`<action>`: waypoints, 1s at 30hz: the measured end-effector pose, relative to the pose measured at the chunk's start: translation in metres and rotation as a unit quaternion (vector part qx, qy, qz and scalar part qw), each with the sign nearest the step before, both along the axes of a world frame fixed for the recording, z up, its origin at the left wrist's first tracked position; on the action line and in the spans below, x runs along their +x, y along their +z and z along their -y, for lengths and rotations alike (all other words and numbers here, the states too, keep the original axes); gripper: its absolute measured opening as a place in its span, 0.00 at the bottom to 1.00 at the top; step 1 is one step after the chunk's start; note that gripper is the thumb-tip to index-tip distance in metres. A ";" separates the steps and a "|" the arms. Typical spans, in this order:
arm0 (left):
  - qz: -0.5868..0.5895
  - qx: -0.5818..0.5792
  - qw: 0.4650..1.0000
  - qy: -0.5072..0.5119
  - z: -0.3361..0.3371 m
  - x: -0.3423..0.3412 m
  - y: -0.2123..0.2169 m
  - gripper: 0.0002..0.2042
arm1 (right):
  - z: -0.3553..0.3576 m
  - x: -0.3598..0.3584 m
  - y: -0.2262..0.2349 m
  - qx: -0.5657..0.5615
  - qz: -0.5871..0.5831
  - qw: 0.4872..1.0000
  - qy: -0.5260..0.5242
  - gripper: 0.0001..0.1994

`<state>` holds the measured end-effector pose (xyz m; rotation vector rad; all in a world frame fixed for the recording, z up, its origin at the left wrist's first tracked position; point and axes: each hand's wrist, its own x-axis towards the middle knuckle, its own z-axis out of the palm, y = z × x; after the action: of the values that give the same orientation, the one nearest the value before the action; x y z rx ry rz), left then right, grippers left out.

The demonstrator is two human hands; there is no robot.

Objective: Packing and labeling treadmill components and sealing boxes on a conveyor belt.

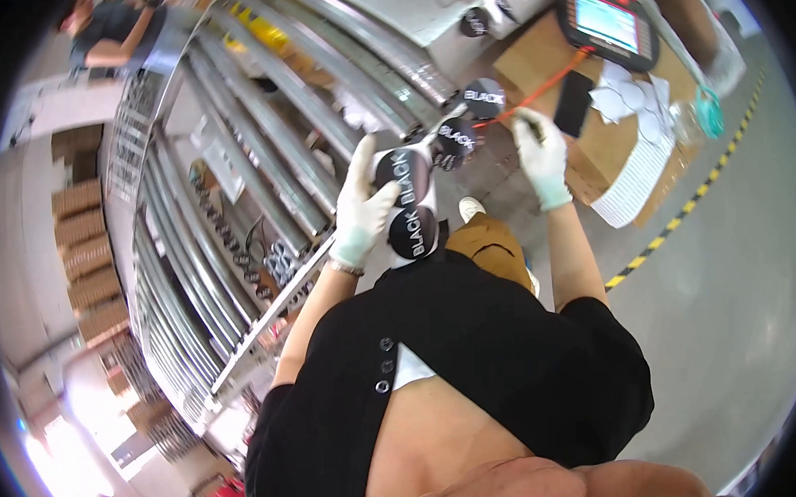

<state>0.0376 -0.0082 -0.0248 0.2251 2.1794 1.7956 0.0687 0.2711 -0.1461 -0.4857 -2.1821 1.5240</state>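
Note:
My left hand point(363, 210), in a white glove, is closed on a white-backed strip of round black labels point(412, 233) with white lettering. Its thumb lies across the strip's face. My right hand point(543, 158), also gloved, hovers beside the cardboard; its fingers are bent but apart, and I make out nothing in them. Between the hands, a round black label point(455, 137) and another like it point(483, 96) show near the ends of the metal tubes. What they are fixed to is unclear.
Long metal tubes point(270, 156) lie on a rack at my left. On the cardboard box point(532, 60) are a phone point(574, 103), an orange-cabled screen device point(608, 24) and cut white paper point(622, 101). A bottle point(694, 118) stands by yellow-black floor tape point(681, 218). Another person point(118, 34) is far left.

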 end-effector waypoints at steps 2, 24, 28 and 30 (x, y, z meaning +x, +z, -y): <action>0.062 0.072 0.995 0.021 -0.003 0.000 0.012 0.37 | 0.054 0.001 0.074 -0.069 -0.016 0.986 0.152 0.21; -0.043 0.101 0.960 0.258 0.140 0.077 -0.022 0.37 | 0.264 -0.036 0.138 0.150 -0.081 0.807 0.565 0.07; -0.022 0.096 0.952 0.291 0.166 0.100 0.001 0.40 | 0.297 -0.049 0.121 -0.003 0.053 0.767 0.640 0.06; -0.072 0.099 0.940 0.318 0.180 0.106 -0.008 0.25 | 0.314 -0.053 0.120 -0.036 0.074 0.740 0.668 0.06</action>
<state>0.1440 -0.1882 -0.0332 -0.3653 2.3408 2.4055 0.0160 -0.0424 -0.0261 1.3335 -2.6680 2.1754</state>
